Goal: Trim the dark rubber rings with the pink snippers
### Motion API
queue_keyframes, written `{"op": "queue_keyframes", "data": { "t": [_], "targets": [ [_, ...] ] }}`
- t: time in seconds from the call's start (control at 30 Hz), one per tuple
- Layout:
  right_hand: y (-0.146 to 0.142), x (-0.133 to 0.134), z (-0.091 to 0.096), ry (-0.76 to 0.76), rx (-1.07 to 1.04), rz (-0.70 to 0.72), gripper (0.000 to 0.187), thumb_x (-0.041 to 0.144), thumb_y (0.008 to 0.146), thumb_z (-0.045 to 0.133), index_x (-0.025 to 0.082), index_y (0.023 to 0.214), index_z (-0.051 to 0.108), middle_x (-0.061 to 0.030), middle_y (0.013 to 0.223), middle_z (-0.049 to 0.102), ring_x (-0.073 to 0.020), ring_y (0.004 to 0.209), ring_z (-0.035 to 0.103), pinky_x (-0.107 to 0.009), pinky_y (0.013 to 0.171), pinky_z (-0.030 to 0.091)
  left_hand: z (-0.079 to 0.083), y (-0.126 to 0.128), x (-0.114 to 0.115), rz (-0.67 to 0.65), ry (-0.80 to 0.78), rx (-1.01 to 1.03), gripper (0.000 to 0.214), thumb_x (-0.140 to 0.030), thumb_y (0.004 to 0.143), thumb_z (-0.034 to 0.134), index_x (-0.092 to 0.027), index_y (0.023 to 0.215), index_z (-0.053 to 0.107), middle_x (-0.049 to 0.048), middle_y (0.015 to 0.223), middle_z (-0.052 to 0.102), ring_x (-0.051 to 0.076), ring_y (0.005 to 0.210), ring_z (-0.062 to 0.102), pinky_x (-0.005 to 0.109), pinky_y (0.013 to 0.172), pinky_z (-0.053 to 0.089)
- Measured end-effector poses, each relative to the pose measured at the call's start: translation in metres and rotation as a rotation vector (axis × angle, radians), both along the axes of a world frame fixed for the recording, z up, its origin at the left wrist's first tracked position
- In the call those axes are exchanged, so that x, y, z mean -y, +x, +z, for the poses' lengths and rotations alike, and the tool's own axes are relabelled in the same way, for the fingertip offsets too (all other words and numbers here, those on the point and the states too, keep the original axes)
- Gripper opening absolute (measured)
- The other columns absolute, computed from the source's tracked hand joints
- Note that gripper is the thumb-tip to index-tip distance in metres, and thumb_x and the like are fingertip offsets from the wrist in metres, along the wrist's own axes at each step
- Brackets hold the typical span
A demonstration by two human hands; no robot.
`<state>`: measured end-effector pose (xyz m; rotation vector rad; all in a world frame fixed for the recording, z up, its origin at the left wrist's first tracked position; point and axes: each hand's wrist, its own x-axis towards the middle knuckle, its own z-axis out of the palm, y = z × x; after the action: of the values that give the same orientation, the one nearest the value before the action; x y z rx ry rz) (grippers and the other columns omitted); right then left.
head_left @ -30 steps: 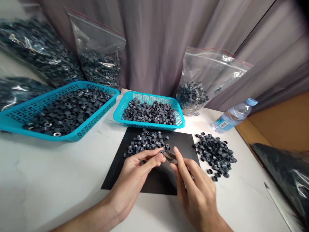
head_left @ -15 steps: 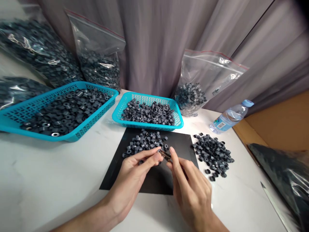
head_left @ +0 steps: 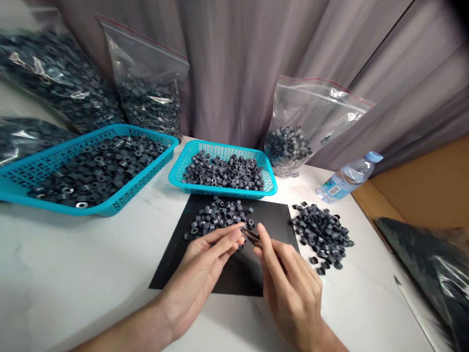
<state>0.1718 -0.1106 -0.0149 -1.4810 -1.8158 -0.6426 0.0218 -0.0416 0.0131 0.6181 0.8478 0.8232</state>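
Note:
My left hand and my right hand meet over a black mat on the white table. The left thumb and forefinger pinch a small grey ring. My right hand grips a thin dark tool, like tweezers, whose tip touches that ring. Just beyond the fingers, a pile of grey rings lies on the mat. A second pile of rings lies on the table to the right of the mat.
A small teal basket of rings stands behind the mat, and a large teal basket of bigger rings at the left. Clear bags of rings lean on the curtain. A water bottle lies at the right, near a dark bag.
Both hands have stayed together over the mat with only small finger movements. The view has shifted slightly, so everything sits a little further left in the frame.

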Motion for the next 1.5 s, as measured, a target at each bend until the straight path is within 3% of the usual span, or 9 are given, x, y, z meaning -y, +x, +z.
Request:
{"op": "queue_keyframes", "data": {
  "t": [0.2,0.37,0.7,1.13,1.5],
  "targets": [
    [0.0003,0.001,0.0012,0.016,-0.012,0.01,0.049,0.009,0.093,0.062,0.007,0.14,0.051,-0.0084,0.091,0.069,-0.013,0.07,0.059,-0.027,0.068,0.045,-0.0003,0.0012,-0.0003,-0.019,-0.011,0.037,0.014,-0.025,0.08,0.077,-0.018,0.091,0.08,0.0025,0.089,0.07,0.011,0.091,0.058,0.02,0.093,0.048],
    [0.0013,0.0011,-0.0014,-0.01,0.0,-0.004,0.048,0.01,0.093,0.062,0.007,0.14,0.052,-0.008,0.091,0.069,-0.0129,0.071,0.059,-0.026,0.068,0.044,-0.0023,0.0025,0.0,-0.037,0.002,-0.012,0.019,-0.029,0.081,0.076,-0.02,0.099,0.076,0.001,0.088,0.064,0.01,0.087,0.054,0.019,0.085,0.046],
    [0.0006,0.0014,-0.0023,-0.022,-0.023,0.004,0.046,0.011,0.094,0.062,0.008,0.138,0.053,-0.0071,0.089,0.069,-0.0125,0.069,0.059,-0.026,0.068,0.044,-0.0023,0.0006,0.0017,-0.028,0.04,-0.054,0.015,-0.031,0.082,0.075,-0.024,0.095,0.073,0.0,0.089,0.064,0.012,0.094,0.055,0.022,0.09,0.044],
    [-0.0013,0.0011,0.0039,-0.025,-0.054,0.017,0.041,0.012,0.096,0.057,0.009,0.137,0.054,-0.0058,0.087,0.069,-0.011,0.068,0.059,-0.024,0.064,0.045,-0.0009,0.0004,0.0029,-0.002,0.009,-0.04,0.011,-0.026,0.079,0.077,-0.02,0.088,0.077,0.0018,0.088,0.064,0.013,0.093,0.055,0.02,0.089,0.045],
    [0.001,0.0032,0.0015,-0.011,0.021,-0.003,0.048,0.011,0.094,0.06,0.009,0.141,0.052,-0.0071,0.09,0.069,-0.0119,0.069,0.06,-0.026,0.069,0.045,0.0,0.0004,0.0013,-0.005,-0.019,-0.025,0.012,-0.027,0.079,0.078,-0.017,0.085,0.077,0.0028,0.087,0.064,0.012,0.088,0.054,0.02,0.086,0.046]
  ]
}}
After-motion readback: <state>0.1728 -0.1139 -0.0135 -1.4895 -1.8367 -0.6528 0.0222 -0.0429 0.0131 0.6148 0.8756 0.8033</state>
